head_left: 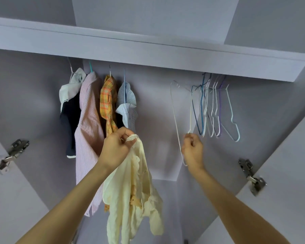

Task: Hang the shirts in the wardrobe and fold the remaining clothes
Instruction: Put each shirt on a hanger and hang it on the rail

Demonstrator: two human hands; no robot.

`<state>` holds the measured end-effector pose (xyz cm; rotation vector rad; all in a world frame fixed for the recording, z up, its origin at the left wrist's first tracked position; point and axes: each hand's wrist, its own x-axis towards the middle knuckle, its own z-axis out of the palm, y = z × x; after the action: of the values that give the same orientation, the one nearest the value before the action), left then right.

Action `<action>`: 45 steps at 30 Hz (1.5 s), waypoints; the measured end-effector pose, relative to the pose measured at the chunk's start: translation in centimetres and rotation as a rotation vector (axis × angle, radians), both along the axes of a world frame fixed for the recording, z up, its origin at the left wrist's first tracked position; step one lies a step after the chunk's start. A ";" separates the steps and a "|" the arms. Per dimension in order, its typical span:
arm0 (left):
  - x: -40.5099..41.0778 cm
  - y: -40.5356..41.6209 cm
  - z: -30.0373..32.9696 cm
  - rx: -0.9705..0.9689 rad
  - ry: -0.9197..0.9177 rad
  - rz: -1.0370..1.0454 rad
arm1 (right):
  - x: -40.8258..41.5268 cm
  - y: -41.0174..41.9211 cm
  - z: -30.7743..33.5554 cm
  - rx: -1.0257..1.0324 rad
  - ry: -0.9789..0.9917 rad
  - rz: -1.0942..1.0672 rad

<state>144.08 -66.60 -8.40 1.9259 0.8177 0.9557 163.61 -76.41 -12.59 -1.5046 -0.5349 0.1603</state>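
Holding stock at the open wardrobe (pixel 148 55), you have both arms raised into it.

Item 1: cream shirt (pixel 136 187), lace-trimmed at the collar. Your left hand (pixel 115 148) pinches it at the collar, fingers curled round the fabric; the rest hangs loose below your wrist, in front of the wardrobe's middle.

Item 2: white wire hanger (pixel 176 120), tilted, its hook up near the shelf's front edge. Your right hand (pixel 192 149) grips its lower end, fingers closed on the wire.

Item 3: four garments already hung toward the left end under the shelf: a navy top with a white collar (pixel 69 106), a pink striped shirt (pixel 88 131), an orange plaid shirt (pixel 108 104), a pale blue striped shirt (pixel 128 104). They hang close, touching one another.

Item 4: a bunch of empty wire hangers (pixel 217 110), white, blue and lilac, gathered toward the right end, just beside the one you hold.

Item 5: metal door hinges, one on the left door (pixel 11 154), one on the right (pixel 253 176).
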 end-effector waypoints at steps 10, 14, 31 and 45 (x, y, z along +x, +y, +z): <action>-3.4 -2.5 -2.9 -0.119 0.042 0.028 | -2.4 -3.3 -5.2 -0.011 0.230 0.095; -4.3 -2.8 -4.2 -0.105 0.104 0.103 | -4.4 -4.9 -7.3 0.021 0.160 -0.097; -6.8 -3.5 -3.2 -0.032 0.257 0.187 | -10.0 -1.9 -1.3 0.317 0.801 0.362; -15.2 -2.2 2.0 0.086 0.327 0.208 | -7.4 1.0 -6.1 -0.096 0.239 0.040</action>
<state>128.85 -68.80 -6.35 2.1358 1.2010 0.8165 156.19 -75.39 -18.72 -1.5426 -0.3688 0.3963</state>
